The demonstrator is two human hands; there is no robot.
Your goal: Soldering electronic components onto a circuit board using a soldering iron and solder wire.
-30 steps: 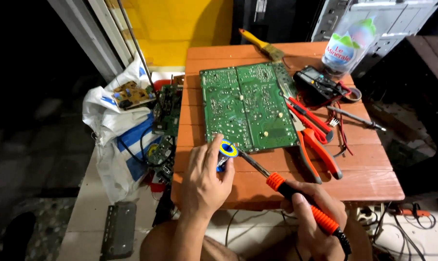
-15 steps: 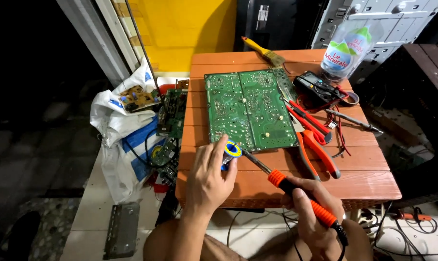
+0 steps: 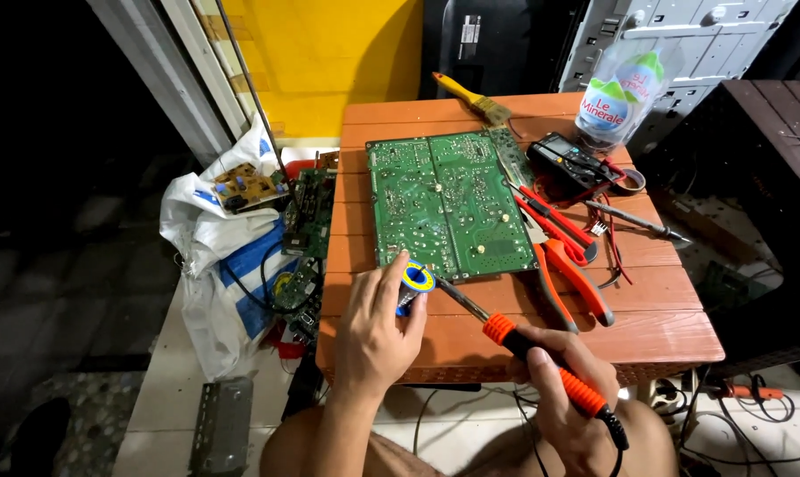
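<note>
My left hand [image 3: 378, 331] grips a small blue and yellow spool of solder [image 3: 415, 281] at the near edge of a large green circuit board [image 3: 448, 201] lying solder side up on an orange wooden table [image 3: 647, 309]. My right hand [image 3: 568, 389] holds a soldering iron [image 3: 523, 344] by its orange and black handle. The metal tip of the iron points up and left and ends right beside the spool, at the near left corner of the board.
Red-handled pliers [image 3: 572, 278], a screwdriver [image 3: 550, 208], a multimeter [image 3: 569, 166], a paintbrush [image 3: 470, 97] and a plastic water bottle [image 3: 621, 88] lie right of and behind the board. A white bag [image 3: 214, 256] with more circuit boards [image 3: 307, 212] sits to the left. Cables trail below the table.
The view has shifted slightly. Both hands keep their grip; the iron tip stays next to the solder spool.
</note>
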